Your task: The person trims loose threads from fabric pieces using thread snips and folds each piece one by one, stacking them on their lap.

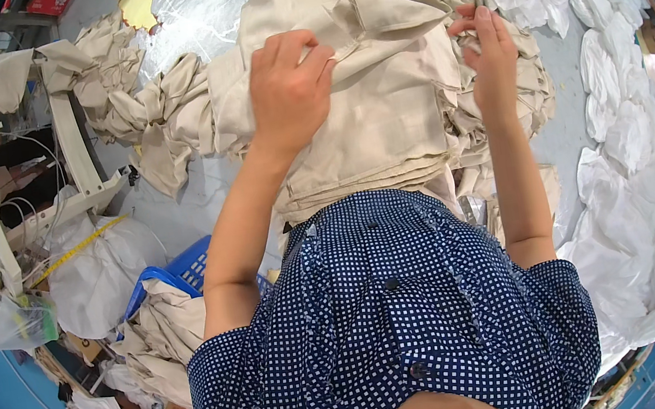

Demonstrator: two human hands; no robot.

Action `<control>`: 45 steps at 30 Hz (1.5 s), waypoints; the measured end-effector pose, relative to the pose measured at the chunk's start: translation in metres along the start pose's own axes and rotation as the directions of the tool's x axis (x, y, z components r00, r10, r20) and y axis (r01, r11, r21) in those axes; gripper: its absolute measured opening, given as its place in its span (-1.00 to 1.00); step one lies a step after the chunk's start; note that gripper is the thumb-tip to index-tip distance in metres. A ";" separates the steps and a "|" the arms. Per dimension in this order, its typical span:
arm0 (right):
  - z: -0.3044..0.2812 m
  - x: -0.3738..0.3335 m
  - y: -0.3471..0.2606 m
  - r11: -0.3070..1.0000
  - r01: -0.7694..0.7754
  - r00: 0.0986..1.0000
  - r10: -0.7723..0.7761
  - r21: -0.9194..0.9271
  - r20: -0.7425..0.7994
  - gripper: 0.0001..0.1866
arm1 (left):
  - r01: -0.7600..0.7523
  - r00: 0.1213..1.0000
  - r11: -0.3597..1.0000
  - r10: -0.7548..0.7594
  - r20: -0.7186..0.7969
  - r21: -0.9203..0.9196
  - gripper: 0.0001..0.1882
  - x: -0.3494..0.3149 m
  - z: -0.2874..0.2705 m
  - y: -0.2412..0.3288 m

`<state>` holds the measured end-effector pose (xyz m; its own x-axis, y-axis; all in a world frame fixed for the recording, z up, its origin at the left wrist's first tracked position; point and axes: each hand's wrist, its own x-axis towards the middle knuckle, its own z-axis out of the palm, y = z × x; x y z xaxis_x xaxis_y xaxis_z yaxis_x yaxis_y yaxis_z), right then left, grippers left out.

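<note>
A beige cloth piece (394, 15) lies partly unfolded across a stack of the same beige cloth (388, 128) in front of me. My left hand (290, 96) is over the left part of the piece, its fingers curled closed on the cloth. Farther right, my right hand (491, 53) pinches the piece at its right side between thumb and fingers. A fold of fabric runs between the two hands. What lies under my left palm is hidden.
Crumpled beige cloth (160, 102) spreads to the left, beside a metal frame (72, 141). White plastic bags (636, 226) line the right side. Lower left are a blue plastic basket (192, 263), a stuffed clear bag (100, 272) and a yellow tape measure (80, 251).
</note>
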<state>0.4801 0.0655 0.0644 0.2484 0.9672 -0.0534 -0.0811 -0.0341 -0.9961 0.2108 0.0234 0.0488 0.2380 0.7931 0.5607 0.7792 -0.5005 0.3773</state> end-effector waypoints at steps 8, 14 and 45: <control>0.045 -0.020 0.023 0.899 -0.303 0.822 0.415 -0.316 0.391 -0.58 | 0.086 0.994 0.981 -0.097 0.052 0.175 -0.84 -0.003 0.033 -0.001; 0.052 -0.006 0.025 0.886 -0.359 0.781 0.458 -0.294 0.425 -0.58 | 0.028 0.999 0.992 -0.022 -0.048 0.123 -0.88 -0.006 0.028 0.006; 0.044 0.000 0.028 0.842 -0.178 0.834 0.404 -0.508 0.377 -0.52 | 0.270 0.961 0.935 -0.250 -0.115 0.230 -0.69 -0.063 -0.017 -0.009</control>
<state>0.4360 0.0758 0.0397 -0.1895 0.8873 -0.4204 0.3782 -0.3291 -0.8652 0.1795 -0.0280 0.0226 -0.0323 0.8476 0.5296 0.9262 -0.1737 0.3346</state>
